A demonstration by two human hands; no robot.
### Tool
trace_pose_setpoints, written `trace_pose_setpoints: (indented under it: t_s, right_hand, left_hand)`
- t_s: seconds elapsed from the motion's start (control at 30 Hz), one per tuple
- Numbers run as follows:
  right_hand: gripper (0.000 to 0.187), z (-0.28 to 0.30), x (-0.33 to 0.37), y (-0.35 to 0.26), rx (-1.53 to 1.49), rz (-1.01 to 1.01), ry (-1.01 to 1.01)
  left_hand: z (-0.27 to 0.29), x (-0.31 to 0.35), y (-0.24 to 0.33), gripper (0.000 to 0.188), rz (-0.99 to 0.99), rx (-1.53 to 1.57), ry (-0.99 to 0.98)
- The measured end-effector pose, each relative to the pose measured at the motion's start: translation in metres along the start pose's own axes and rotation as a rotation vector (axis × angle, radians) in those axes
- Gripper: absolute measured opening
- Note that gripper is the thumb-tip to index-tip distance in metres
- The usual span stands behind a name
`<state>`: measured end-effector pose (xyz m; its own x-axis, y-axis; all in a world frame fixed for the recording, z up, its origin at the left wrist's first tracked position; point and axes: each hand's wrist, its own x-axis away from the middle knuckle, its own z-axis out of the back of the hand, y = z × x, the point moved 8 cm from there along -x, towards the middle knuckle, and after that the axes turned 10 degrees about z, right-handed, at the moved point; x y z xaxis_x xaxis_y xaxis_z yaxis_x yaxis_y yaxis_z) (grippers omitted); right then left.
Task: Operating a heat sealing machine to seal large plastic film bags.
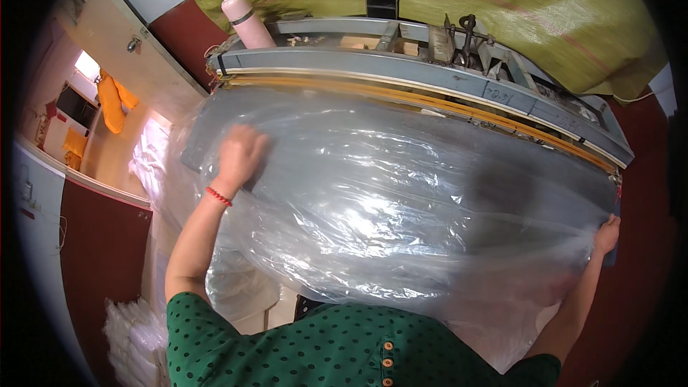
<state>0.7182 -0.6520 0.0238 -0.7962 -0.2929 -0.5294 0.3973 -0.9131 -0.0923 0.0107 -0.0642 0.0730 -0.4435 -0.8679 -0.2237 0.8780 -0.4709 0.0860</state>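
Observation:
A large clear plastic sheet [344, 208] lies spread in wrinkles over the grey worktop of a long metal machine and hangs down in front of me. My left hand [241, 154], a red beaded bracelet at its wrist, is over the sheet's left part. Motion smears its curled fingers, so I cannot see whether they grip the film. At the far right end, my right hand [608, 235] is closed on the edge of the plastic sheet, and folds in the film run toward it.
Behind the sheet runs the machine's grey metal beam [401, 75], with orange strips [430, 102] along it. A pink bottle [247, 20] stands at its left end. Green woven sheeting [487, 0] hangs behind. Packed plastic [136, 340] lies at lower left, near an open door [122, 21].

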Motion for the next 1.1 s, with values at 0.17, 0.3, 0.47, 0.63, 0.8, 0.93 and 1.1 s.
trace_pose_setpoints:
  t_s: [0.17,0.3,0.47,0.63,0.8,0.93,1.1]
  right_hand:
    - [0.03,-0.007,-0.003,0.012,0.012,-0.015,0.01]
    - [0.032,-0.02,-0.004,0.04,-0.209,-0.002,0.113]
    - [0.032,-0.007,-0.013,0.085,-0.67,-0.089,0.086]
    - [0.028,0.083,0.009,0.108,-1.178,-0.218,0.198]
    - [0.03,0.109,0.024,0.106,-1.165,-0.295,0.256]
    - [0.03,0.096,0.004,0.075,-0.949,-0.4,0.341]
    - [0.024,0.072,-0.027,-0.035,-0.354,0.096,0.497]
  left_hand:
    - [-0.004,0.006,0.079,0.028,-0.472,0.244,0.107]
    - [-0.019,-0.007,0.076,0.03,-0.375,0.257,0.02]
    - [-0.029,-0.036,0.065,0.022,-0.21,0.327,0.137]
    - [-0.041,-0.048,0.056,0.015,-0.128,0.577,0.25]
    - [-0.04,-0.052,0.059,0.016,-0.164,0.543,0.136]
    - [-0.015,-0.062,0.05,0.011,0.0,0.599,0.225]
    - [-0.024,-0.081,-0.007,0.013,0.343,1.224,0.376]
